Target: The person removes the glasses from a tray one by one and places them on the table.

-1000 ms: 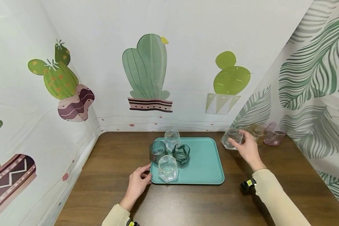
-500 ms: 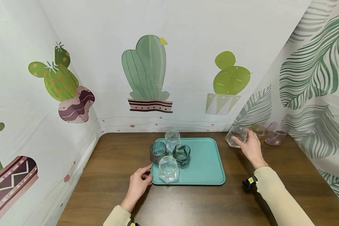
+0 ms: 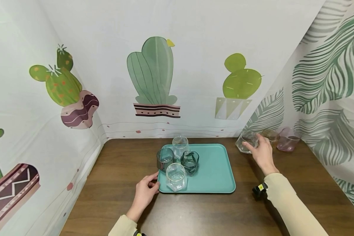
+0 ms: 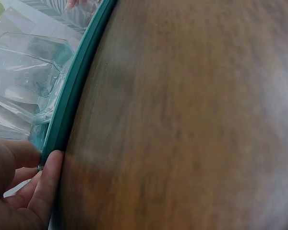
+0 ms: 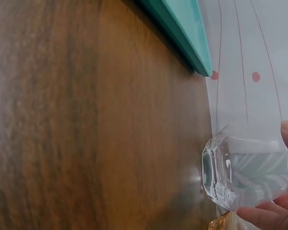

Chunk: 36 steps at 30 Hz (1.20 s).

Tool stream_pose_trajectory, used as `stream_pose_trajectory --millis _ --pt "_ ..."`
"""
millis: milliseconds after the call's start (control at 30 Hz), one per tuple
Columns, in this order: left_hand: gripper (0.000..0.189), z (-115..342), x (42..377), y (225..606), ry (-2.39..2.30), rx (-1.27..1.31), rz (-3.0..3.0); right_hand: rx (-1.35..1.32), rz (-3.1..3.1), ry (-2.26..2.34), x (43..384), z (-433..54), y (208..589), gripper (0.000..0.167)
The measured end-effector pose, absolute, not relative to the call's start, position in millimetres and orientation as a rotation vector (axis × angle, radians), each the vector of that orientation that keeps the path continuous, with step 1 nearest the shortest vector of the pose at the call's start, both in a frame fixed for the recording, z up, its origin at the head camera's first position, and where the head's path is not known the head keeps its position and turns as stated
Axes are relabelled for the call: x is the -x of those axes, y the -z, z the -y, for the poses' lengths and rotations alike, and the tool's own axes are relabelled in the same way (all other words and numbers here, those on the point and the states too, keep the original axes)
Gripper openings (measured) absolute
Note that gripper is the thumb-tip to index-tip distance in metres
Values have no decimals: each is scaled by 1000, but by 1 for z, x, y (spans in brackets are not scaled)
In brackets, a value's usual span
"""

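My left hand [image 3: 145,192] pinches the near left edge of a turquoise tray [image 3: 215,168]; in the left wrist view its thumb and fingers [image 4: 50,177] close on the tray's rim [image 4: 69,103]. On the tray's left half stand a clear glass [image 3: 176,180] with a hexagonal base, a grey-blue glass [image 3: 165,159], a dark green glass [image 3: 189,163] and another clear glass [image 3: 180,146]. To the tray's right, at the back of the table, my right hand [image 3: 263,154] holds a clear faceted glass [image 5: 254,167] between thumb and fingers, its base close to the tabletop.
Right beyond that hand stand an amber glass [image 3: 270,136], partly hidden, and a pink glass [image 3: 288,140]. A cactus-printed cloth [image 3: 194,82] hangs along the back of the brown wooden table [image 3: 206,216], with leaf-printed cloth [image 3: 321,137] on the right side.
My right hand has carried the clear glass a little right and back, close to the amber glass, and stayed nearly still over the last half second. My left hand keeps its place on the tray.
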State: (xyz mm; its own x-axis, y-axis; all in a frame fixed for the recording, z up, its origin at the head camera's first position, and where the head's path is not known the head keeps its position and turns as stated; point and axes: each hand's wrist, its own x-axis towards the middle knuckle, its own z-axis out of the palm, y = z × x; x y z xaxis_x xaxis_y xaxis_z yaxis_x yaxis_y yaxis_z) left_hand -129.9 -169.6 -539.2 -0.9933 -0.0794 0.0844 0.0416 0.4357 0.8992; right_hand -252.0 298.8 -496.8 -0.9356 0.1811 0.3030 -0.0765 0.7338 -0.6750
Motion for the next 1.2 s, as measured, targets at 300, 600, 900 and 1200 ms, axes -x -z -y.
stream_pose_trajectory --millis 300,600,900,1200 --pt "42 170 130 539 1606 -35 2561 162 2517 -1008 251 -295 500 75" --pt "42 169 129 538 1601 -29 2564 187 2461 -1044 249 -293 503 74" --pt "42 170 131 539 1593 -24 2564 204 2451 -1068 240 -286 498 71" --pt "42 170 131 539 1609 -25 2556 118 2312 -1031 220 -270 487 55"
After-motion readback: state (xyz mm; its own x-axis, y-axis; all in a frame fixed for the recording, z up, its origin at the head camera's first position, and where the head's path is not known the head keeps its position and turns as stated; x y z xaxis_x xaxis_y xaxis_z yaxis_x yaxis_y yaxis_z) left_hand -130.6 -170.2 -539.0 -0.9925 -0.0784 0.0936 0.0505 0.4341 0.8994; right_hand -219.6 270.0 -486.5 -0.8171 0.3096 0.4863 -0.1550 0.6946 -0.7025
